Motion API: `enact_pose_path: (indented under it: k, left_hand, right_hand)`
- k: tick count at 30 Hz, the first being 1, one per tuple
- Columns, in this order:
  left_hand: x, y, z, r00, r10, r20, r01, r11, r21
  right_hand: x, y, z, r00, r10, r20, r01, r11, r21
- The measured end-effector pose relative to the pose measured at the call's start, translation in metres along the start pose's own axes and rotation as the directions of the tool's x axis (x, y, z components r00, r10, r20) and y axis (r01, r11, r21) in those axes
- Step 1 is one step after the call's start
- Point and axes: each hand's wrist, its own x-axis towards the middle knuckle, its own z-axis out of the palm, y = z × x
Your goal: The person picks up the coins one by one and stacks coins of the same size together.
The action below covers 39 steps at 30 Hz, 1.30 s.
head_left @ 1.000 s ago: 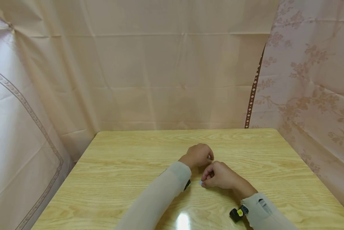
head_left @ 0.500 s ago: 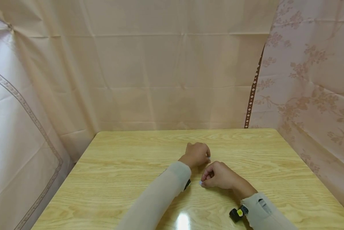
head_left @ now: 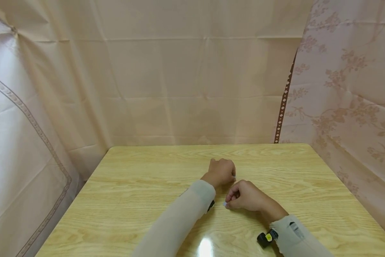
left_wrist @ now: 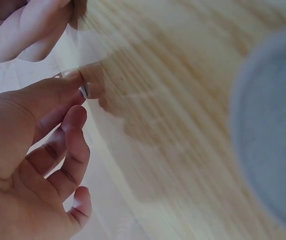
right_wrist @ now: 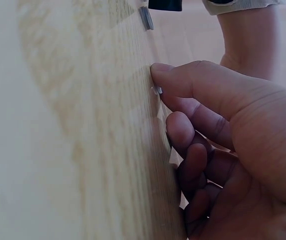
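Both hands are low over the wooden table, right of its middle. In the head view my left hand (head_left: pixel 222 170) is the farther one, its thumb and finger pinching a small pale piece (head_left: pixel 234 176). The left wrist view shows a thin whitish edge (left_wrist: pixel 83 92) between those fingertips. Nearer to me, my right hand (head_left: pixel 248 196) pinches another small pale piece (head_left: pixel 224 204). Its thumb and finger close on a tiny whitish bit (right_wrist: pixel 158 90) in the right wrist view, the other fingers curled at the tabletop. Fingers hide most of both pieces; their kind cannot be told.
The light wood table (head_left: pixel 131 189) runs back to a beige cloth curtain (head_left: pixel 186 89). Patterned cloth (head_left: pixel 350 107) hangs on the right, and pale cloth (head_left: pixel 15 142) on the left. A black wrist camera (head_left: pixel 265 239) sits under the right sleeve.
My left hand has shifted slightly left and away from me, its fingertips still pinching the pale piece. My right hand stays in the same place.
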Motion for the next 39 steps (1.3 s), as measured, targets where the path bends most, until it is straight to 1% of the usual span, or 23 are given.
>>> enact_pose_path:
  k: [4, 10, 15, 21, 24, 26, 28, 32, 34, 39]
  left_hand:
    - [0.0, -0.002, -0.001, 1.0, 0.018, -0.002, -0.018, 1.0, -0.018]
    - [0.001, -0.01, 0.003, 1.0, 0.026, -0.003, -0.026, 0.996, -0.09]
    - [0.0, -0.019, 0.006, 0.998, 0.055, -0.028, -0.059, 0.989, -0.134]
    - [-0.005, -0.027, 0.006, 0.996, 0.074, -0.042, -0.08, 0.979, -0.19]
    - [-0.007, -0.029, 0.006, 0.996, 0.076, -0.047, -0.084, 0.976, -0.199]
    - [-0.01, -0.031, 0.006, 0.995, 0.081, -0.057, -0.091, 0.974, -0.206]
    - [-0.014, -0.032, 0.005, 0.994, 0.081, -0.073, -0.096, 0.967, -0.236]
    - [-0.024, -0.033, 0.0, 0.992, 0.066, -0.108, -0.099, 0.938, -0.333]
    - [-0.029, -0.034, -0.003, 0.99, 0.063, -0.129, -0.106, 0.926, -0.363]
    - [-0.042, -0.038, -0.003, 0.981, 0.072, -0.183, -0.138, 0.914, -0.381]
  right_hand:
    - [-0.001, 0.001, -0.001, 1.0, -0.001, -0.002, 0.001, 1.0, 0.001]
    - [-0.001, 0.004, 0.0, 1.0, 0.01, 0.001, -0.01, 1.0, 0.013]
    - [-0.001, 0.005, 0.0, 1.0, 0.019, 0.009, -0.019, 1.0, 0.02]
    - [0.0, 0.003, -0.001, 1.0, 0.025, 0.003, -0.025, 0.999, 0.02]
    - [0.001, 0.002, -0.001, 1.0, 0.029, 0.006, -0.029, 0.999, 0.02]
    - [0.001, 0.003, 0.0, 1.0, 0.026, 0.007, -0.027, 0.999, 0.018]
    - [0.001, 0.003, 0.0, 1.0, 0.022, 0.01, -0.022, 1.0, 0.017]
    - [0.002, 0.003, 0.0, 1.0, 0.006, 0.013, -0.006, 1.0, 0.007]
    - [0.002, 0.003, 0.001, 1.0, 0.0, 0.013, 0.0, 1.0, 0.004]
    - [0.002, 0.003, 0.001, 1.0, 0.013, 0.007, -0.013, 1.0, 0.004]
